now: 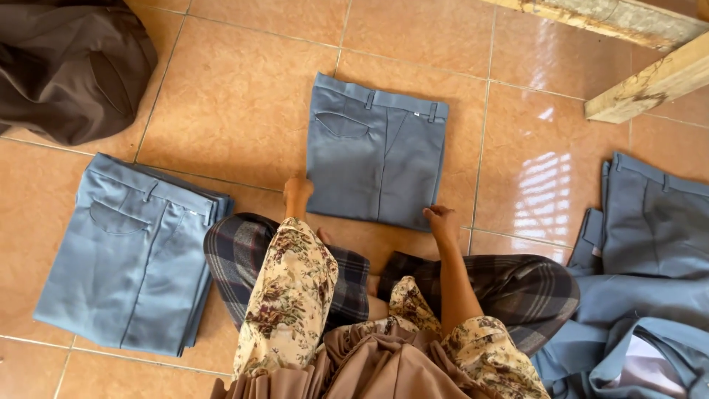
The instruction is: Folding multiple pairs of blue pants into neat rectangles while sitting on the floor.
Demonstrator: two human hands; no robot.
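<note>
Seated person, floral sleeves, plaid skirt spread over crossed legs at 6 o'clock.

Right hand (pixel 442 222): resting on the lower right corner of the folded grey trousers (pixel 377 151); grip loose, fingers curled on the cloth, not clamped.

Left hand (pixel 297 191): against the lower left edge of the same trousers; grip partly curled, touching the fabric; whether it pinches the cloth cannot be told.

Folded grey trousers: flat on the tiled floor (pixel 236 103), at 12 o'clock from the knees, waistband at the far end, pocket showing.

Stack of folded grey trousers (pixel 129 258): at 9 o'clock, just beside the skirt.

Heap of unfolded grey trousers (pixel 650 244): at 3 o'clock.

Dark brown garment pile (pixel 70 66): at 10 o'clock, far.

Wooden planks (pixel 642 89): at 1 o'clock, far.
</note>
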